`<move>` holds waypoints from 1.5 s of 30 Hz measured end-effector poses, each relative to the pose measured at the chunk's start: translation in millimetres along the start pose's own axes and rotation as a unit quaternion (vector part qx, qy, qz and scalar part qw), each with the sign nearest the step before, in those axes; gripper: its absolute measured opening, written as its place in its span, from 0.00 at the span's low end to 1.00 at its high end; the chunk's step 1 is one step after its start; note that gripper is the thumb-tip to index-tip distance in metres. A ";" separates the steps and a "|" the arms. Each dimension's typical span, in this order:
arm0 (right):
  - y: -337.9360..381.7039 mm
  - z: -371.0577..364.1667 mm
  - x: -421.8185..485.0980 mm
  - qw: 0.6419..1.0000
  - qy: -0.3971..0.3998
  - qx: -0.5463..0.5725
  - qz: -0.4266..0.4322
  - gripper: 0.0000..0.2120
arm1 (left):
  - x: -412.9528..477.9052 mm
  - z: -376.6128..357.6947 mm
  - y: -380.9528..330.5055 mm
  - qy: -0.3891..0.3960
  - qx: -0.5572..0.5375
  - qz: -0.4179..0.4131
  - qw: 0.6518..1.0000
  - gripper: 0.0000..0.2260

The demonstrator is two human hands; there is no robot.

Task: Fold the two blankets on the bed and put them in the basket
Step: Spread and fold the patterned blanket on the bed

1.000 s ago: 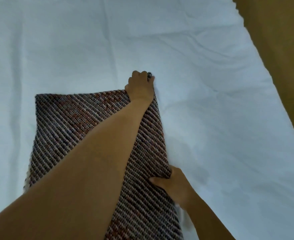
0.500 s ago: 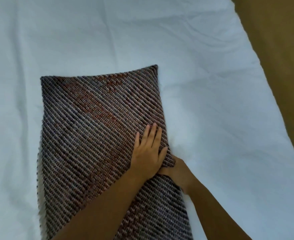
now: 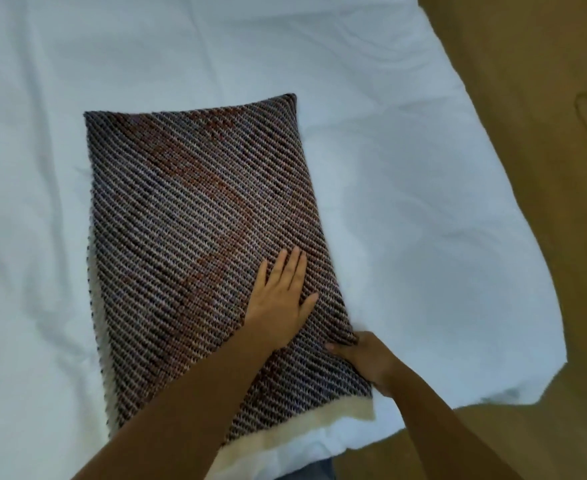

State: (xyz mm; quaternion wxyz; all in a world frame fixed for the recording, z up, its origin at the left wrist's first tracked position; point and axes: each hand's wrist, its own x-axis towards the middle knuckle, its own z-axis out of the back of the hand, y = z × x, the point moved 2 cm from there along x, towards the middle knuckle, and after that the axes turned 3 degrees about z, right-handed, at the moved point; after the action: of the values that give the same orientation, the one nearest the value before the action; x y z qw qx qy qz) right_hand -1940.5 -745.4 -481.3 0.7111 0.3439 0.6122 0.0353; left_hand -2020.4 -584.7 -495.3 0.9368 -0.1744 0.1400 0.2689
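A dark woven blanket (image 3: pixel 195 216) with diagonal stripes and reddish patches lies folded into a rectangle on the white bed (image 3: pixel 406 220). Its cream underside shows along the near and left edges. My left hand (image 3: pixel 280 301) lies flat on the blanket near its right side, fingers straight and pressing down. My right hand (image 3: pixel 368 360) grips the blanket's right edge near the near corner, thumb on top and fingers tucked under the fabric. No second blanket and no basket are in view.
The white sheet spreads wide to the left and far side of the blanket. The bed's corner (image 3: pixel 544 368) ends at the right. Brown floor (image 3: pixel 527 133) runs along the right side and near right.
My left hand let go of the blanket's far corner, came back toward me and now lies flat on the fabric. The folded layer has settled flat. My right hand stays at the right edge.
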 end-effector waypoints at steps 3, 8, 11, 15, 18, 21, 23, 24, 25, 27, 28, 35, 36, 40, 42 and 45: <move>-8.7 -6.7 -1.7 0.997 -0.068 -0.019 0.018 0.07 | -40.3 -14.4 9.1 0.021 0.024 -0.008 0.999 0.29; 21.2 -1.5 1.0 0.950 -0.184 -0.240 0.071 0.15 | -43.8 6.4 25.9 0.021 -0.004 0.004 1.000 0.29; 67.5 -1.3 14.4 0.910 -0.238 -0.301 0.157 0.17 | -25.7 32.7 40.7 -0.005 -0.035 0.023 0.999 0.28; 154.5 -10.2 53.0 0.837 -0.223 -0.409 0.286 0.25 | 18.0 70.7 79.1 -0.037 -0.015 0.057 0.998 0.28; 212.9 -20.5 87.3 0.779 -0.181 -0.489 0.349 0.28 | 58.0 95.7 115.8 -0.042 0.004 0.097 0.994 0.28; 256.4 -27.1 123.9 0.722 -0.137 -0.571 0.366 0.32 | 97.4 115.7 149.3 -0.051 0.016 0.129 0.990 0.29; 276.1 -28.3 149.0 0.687 -0.116 -0.624 0.354 0.34 | 121.4 126.5 170.3 -0.057 0.019 0.150 0.987 0.30; 283.4 -29.0 160.3 0.673 -0.107 -0.647 0.342 0.33 | 131.6 131.4 180.5 -0.058 0.016 0.163 0.985 0.30; 289.9 -30.0 170.6 0.668 -0.098 -0.662 0.327 0.33 | 141.5 136.0 190.9 -0.056 0.009 0.175 0.983 0.31; 301.2 -31.0 187.9 0.671 -0.081 -0.674 0.296 0.35 | 158.0 144.9 212.1 -0.045 -0.003 0.195 0.980 0.31; 307.8 -30.8 196.4 0.672 -0.077 -0.678 0.287 0.36 | 165.0 150.2 222.5 -0.037 -0.004 0.203 0.978 0.31; 349.0 -34.0 209.4 0.600 -0.105 -0.752 0.252 0.52 | 162.4 170.9 242.1 -0.013 0.163 0.134 0.977 0.34; 353.8 -36.4 205.1 0.594 -0.108 -0.756 0.252 0.50 | 160.2 174.2 240.5 -0.016 0.169 0.131 0.977 0.33; 361.1 -43.3 175.6 0.587 -0.126 -0.749 0.278 0.27 | 142.1 193.7 235.7 -0.031 0.193 0.119 0.974 0.21; 357.0 -42.2 156.8 0.580 -0.151 -0.737 0.312 0.14 | 128.0 199.8 234.1 -0.035 0.184 0.127 0.974 0.17; 341.9 -40.5 120.6 0.566 -0.178 -0.725 0.350 0.07 | 98.0 204.1 222.1 -0.036 0.150 0.118 0.981 0.13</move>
State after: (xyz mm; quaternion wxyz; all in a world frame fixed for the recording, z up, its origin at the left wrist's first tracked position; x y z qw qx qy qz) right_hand -1820.0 -410.3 -401.9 0.7480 -0.1004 0.0737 0.6519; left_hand -2028.7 -281.6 -402.3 0.9183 -0.0045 0.1650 0.3599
